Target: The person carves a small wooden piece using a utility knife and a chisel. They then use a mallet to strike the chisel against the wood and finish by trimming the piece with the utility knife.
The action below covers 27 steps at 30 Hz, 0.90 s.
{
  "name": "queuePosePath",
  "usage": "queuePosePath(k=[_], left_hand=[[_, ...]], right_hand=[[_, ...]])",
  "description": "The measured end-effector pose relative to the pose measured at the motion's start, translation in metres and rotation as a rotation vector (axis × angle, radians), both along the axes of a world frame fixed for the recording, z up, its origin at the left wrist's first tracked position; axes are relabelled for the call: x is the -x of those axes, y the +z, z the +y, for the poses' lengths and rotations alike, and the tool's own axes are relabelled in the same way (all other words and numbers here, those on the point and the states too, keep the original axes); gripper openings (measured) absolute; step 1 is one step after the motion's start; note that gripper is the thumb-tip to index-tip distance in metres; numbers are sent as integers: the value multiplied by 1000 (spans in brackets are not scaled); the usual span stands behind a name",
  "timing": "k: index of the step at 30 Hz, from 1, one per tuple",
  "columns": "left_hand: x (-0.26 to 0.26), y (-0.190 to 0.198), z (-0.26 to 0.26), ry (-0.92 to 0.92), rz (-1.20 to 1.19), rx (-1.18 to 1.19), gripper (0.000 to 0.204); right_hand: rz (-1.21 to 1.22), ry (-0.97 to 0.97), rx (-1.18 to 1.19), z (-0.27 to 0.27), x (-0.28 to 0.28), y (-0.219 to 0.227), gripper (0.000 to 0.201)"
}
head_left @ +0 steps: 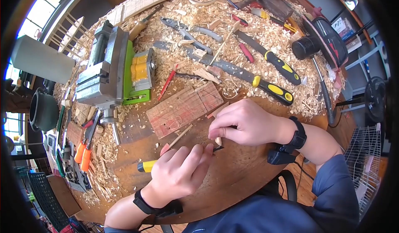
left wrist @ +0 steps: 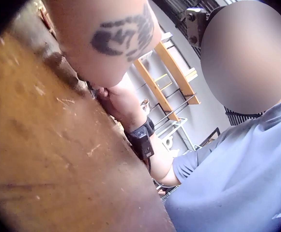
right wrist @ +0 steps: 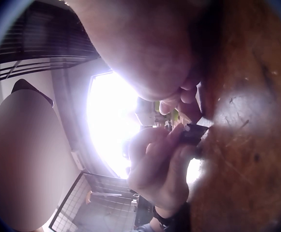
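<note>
The left hand (head_left: 176, 172) pinches a dark blade (right wrist: 196, 131), whose tip shows past the fingertips low over the tabletop (head_left: 232, 179). A yellow handle (head_left: 148, 166) pokes out at the other side of that hand; the palm hides whether the two are one knife. The right hand (head_left: 249, 123) has its fingers bunched narrow and seems to pinch a pale chip (head_left: 218, 141), which sits under its thumb, just beside the blade; its grip is partly hidden.

The chief danger is to the right fingers. The chip is so small that they sit close to the blade, and a slip, or the grain giving way suddenly, could carry the edge into them. Too much force might also snap the chip, or let it spin out of the pinch and get lost among the shavings (head_left: 178, 14). If the stroke runs low, the tip could score the tabletop. The block (head_left: 185, 108) and a thin stick (head_left: 181, 138) lie just beyond the hands, where a jerk could knock them.
</note>
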<state>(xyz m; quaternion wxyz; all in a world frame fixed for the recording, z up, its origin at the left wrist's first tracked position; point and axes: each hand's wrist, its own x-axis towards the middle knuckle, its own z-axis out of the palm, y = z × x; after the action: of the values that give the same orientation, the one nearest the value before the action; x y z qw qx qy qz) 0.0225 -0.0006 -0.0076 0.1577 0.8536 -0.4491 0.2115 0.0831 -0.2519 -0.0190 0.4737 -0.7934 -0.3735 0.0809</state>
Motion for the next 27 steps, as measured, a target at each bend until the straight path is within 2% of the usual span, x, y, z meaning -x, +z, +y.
queuePosePath(k=[10, 27], left_hand=[[-3, 4, 3, 39, -40, 119, 15], [0, -1, 0, -2, 17, 33, 15]], right_hand=[[5, -15, 9, 1, 1, 0, 9], [25, 2, 6, -1, 0, 0, 9]])
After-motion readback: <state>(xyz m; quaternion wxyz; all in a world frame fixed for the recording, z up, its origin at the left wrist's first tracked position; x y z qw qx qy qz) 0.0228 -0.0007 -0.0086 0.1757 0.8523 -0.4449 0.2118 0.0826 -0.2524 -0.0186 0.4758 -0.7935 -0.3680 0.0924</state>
